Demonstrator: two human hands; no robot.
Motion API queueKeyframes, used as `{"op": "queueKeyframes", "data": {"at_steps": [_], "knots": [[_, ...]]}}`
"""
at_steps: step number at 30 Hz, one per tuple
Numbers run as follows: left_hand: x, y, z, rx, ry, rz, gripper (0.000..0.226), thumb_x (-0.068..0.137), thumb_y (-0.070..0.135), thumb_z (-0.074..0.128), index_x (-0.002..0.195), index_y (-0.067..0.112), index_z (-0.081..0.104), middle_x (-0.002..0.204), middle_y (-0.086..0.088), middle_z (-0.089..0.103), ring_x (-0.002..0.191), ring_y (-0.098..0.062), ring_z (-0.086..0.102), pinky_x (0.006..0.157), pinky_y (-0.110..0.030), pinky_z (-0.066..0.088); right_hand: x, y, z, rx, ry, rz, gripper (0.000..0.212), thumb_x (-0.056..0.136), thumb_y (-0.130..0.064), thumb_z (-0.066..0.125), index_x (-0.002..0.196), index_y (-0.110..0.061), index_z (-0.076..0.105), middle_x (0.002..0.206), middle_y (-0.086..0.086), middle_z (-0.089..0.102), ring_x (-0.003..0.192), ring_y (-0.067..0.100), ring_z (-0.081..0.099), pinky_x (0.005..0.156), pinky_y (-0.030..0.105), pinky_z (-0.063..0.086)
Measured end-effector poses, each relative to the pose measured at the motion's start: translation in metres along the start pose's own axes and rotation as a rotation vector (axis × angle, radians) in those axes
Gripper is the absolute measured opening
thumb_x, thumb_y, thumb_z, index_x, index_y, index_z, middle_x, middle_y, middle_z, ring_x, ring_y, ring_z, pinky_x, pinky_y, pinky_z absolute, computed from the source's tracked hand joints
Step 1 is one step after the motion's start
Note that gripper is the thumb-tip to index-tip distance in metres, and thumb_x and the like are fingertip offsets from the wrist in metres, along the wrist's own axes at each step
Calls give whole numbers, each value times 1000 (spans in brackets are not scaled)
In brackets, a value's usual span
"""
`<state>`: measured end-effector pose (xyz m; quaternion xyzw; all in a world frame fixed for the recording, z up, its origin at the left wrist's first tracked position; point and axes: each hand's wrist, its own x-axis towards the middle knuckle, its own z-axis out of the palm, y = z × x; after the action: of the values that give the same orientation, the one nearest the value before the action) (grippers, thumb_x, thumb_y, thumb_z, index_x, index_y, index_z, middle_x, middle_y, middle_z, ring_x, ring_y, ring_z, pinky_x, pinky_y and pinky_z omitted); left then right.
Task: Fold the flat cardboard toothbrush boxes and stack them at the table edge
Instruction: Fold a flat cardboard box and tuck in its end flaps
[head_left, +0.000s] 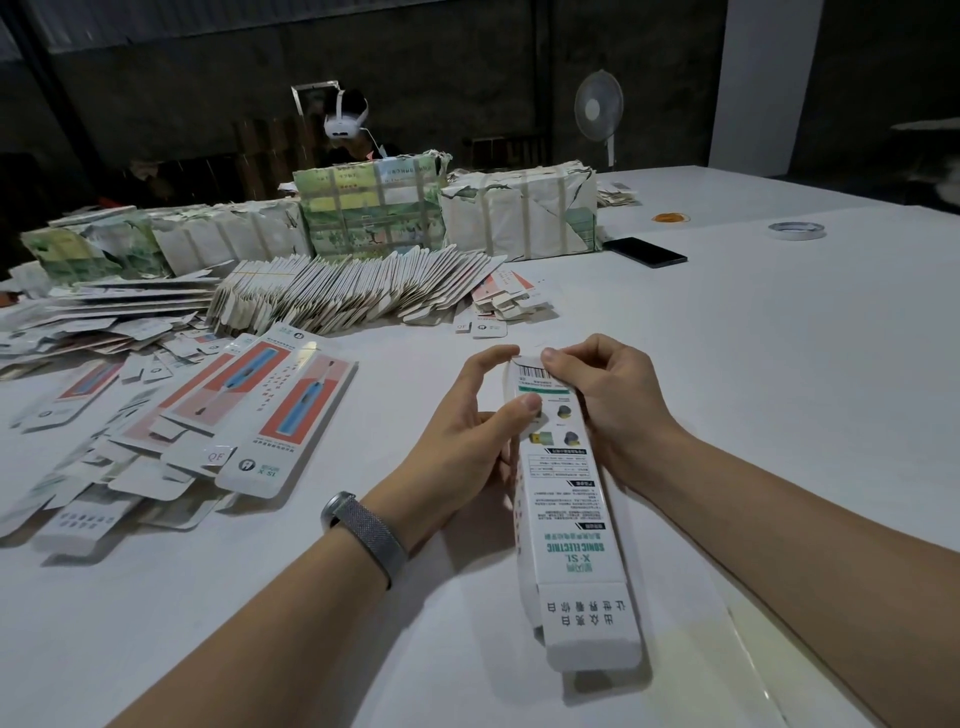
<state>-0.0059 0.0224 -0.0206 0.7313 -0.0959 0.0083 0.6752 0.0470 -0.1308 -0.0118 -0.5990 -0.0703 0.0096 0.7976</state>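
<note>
I hold 1 toothbrush box (563, 499) between both hands above the white surface (779, 364), its body already opened into a long sleeve with the printed back panel facing up. My left hand (467, 441) wraps the far half from the side, thumb pressed on the panel, while my right hand (608, 410) curls round the opposite side and pinches the far end flap (535, 370) at the barcode. The near end flap (592, 631), closest to my body, sticks straight out and looks not yet tucked, so by my judgement this box is mid-fold with both ends left to close.

To the left of my left hand lie scattered flat boxes (156, 441), several printed with a blue toothbrush. Beyond both hands a long leaning row of flat blanks (353, 296) waits, and behind it stand wrapped bundles (519, 213). No stack of finished boxes shows at any edge in view, so most of the job appears to remain. Far beyond my right hand sit a phone (644, 252) and a tape roll (796, 229).
</note>
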Motion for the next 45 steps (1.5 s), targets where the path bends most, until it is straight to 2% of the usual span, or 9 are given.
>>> {"op": "queueKeyframes", "data": {"at_steps": [8, 13, 18, 24, 29, 32, 37, 41, 45], "knots": [[-1, 2, 0, 9, -3, 6, 44, 89, 38, 62, 129, 44, 43, 104, -16, 77, 94, -51, 69, 89, -73, 47, -1, 0, 1, 8, 29, -11, 24, 87, -12, 75, 81, -10, 53, 88, 24, 72, 68, 35, 72, 68, 48, 61], [1, 0, 0, 14, -35, 8, 46, 89, 40, 61, 131, 44, 43, 102, -20, 76, 83, -43, 64, 73, -49, 50, 3, 0, 3, -12, -60, -18, 15, 93, -8, 66, 83, -15, 57, 74, 7, 69, 63, 27, 67, 57, 36, 56], [1, 0, 0, 42, -61, -4, 55, 89, 40, 59, 140, 36, 39, 94, -20, 76, 74, -30, 65, 54, -28, 48, 1, -2, 3, -37, -117, 11, 18, 92, -6, 66, 76, -12, 65, 69, 11, 67, 56, 26, 65, 52, 32, 55], [-1, 1, 1, 62, -59, -22, 47, 101, 30, 59, 142, 33, 38, 106, -38, 68, 84, -41, 59, 76, -54, 45, 0, -5, 3, -132, -83, 11, 17, 91, -4, 65, 74, -7, 66, 69, 11, 70, 54, 25, 66, 49, 30, 54], [-3, 4, 1, 118, -48, -33, 49, 102, 26, 54, 145, 33, 33, 103, -39, 68, 81, -37, 60, 68, -42, 47, -1, -5, 4, -120, -102, 20, 14, 89, -7, 70, 76, -8, 65, 67, 10, 68, 54, 25, 65, 49, 30, 54], [-2, 4, 1, 116, -45, -37, 51, 101, 26, 55, 146, 32, 33, 104, -38, 68, 83, -40, 61, 74, -48, 48, -1, -5, 3, -118, -122, 20, 14, 89, -9, 71, 76, -8, 66, 69, 11, 68, 54, 26, 65, 50, 31, 55], [-3, 5, -1, 73, -62, -59, 59, 92, 33, 69, 142, 32, 38, 106, -19, 76, 86, -38, 72, 77, -48, 58, 0, -4, 2, -191, -143, 28, 26, 96, -13, 58, 72, -8, 64, 62, 10, 65, 52, 26, 64, 52, 32, 52], [-5, 10, 0, 67, -47, -72, 53, 85, 36, 66, 134, 40, 45, 113, -46, 59, 101, -66, 56, 92, -75, 45, 0, -5, 1, -158, -166, 34, 23, 97, -13, 58, 76, -6, 65, 61, 8, 65, 50, 23, 64, 50, 30, 52], [-7, 13, -1, 28, -59, -81, 52, 85, 35, 68, 133, 40, 47, 114, -54, 50, 93, -63, 56, 92, -77, 39, -1, -6, 1, -143, -169, 29, 19, 98, -12, 59, 80, -8, 67, 62, 5, 66, 51, 19, 64, 52, 30, 53]]}}
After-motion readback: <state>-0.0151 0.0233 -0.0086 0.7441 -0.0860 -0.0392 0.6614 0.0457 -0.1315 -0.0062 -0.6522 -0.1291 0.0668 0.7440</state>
